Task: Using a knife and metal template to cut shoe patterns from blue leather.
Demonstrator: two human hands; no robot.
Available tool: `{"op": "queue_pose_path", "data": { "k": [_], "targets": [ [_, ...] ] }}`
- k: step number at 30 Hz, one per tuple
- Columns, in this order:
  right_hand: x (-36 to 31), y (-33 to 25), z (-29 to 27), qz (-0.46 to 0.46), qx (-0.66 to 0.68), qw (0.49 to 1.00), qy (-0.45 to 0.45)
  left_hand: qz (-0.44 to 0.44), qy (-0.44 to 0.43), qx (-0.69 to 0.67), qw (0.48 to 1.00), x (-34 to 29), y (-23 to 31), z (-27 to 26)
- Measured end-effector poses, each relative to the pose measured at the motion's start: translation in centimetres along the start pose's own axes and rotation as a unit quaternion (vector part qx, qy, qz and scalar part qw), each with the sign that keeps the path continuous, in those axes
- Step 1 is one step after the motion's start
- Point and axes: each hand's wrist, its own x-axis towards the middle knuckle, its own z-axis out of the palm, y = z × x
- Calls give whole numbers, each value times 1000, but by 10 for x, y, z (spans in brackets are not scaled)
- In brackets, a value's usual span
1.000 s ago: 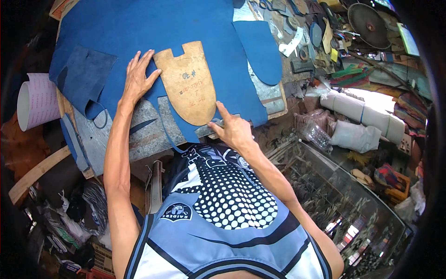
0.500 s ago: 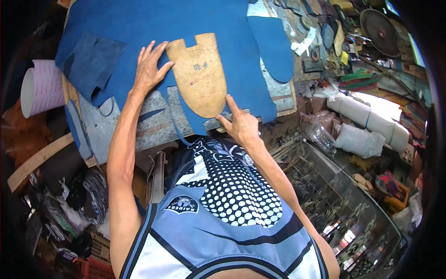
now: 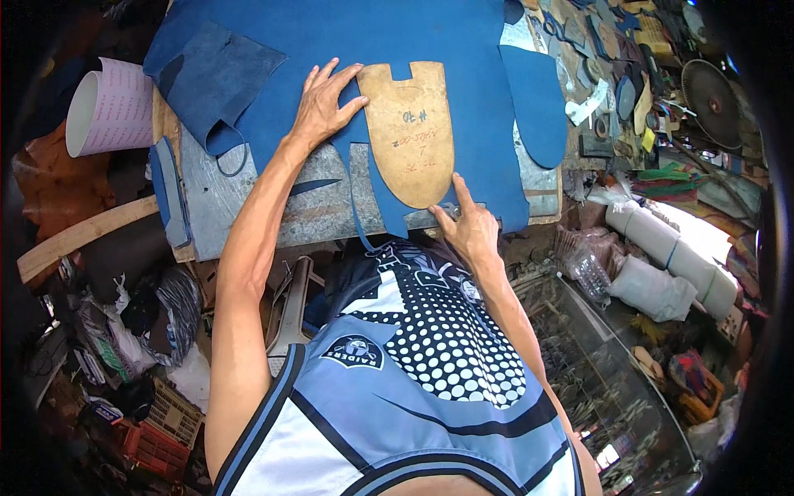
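Observation:
A tan, tongue-shaped template (image 3: 411, 136) lies on a large sheet of blue leather (image 3: 322, 33), its notched end away from me and its rounded end near me. Faint handwriting marks its face. My left hand (image 3: 328, 103) rests at the template's far left edge, fingers spread, with thumb and fingertips touching the rim. At the rounded near end, my right hand (image 3: 471, 230) has its index finger stretched along the right edge and its thumb by the tip. The other right fingers are curled and partly hidden. Something greyish shows between thumb and index, too unclear to name.
A grey worn worktop (image 3: 269, 219) shows under the leather. Dark blue leather scraps (image 3: 219, 78) lie at the left, beside a rolled pale sheet (image 3: 107, 107). Tools and offcuts crowd the far right, near a round fan (image 3: 710, 101). Wrapped white rolls (image 3: 662, 248) lie at the right.
The whole view has shifted, so the table and both hands appear further right. Hands and template keep nearly the same places on the leather.

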Motion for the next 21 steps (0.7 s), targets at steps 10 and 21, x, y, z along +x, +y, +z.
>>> {"op": "queue_pose_path", "data": {
  "k": [10,21],
  "targets": [
    [4,18,12,17,161,984,74,-156,-44,-408,899,70,44,24],
    [4,16,-1,60,250,965,47,-233,-112,-494,830,131,43,20]
  ]
}}
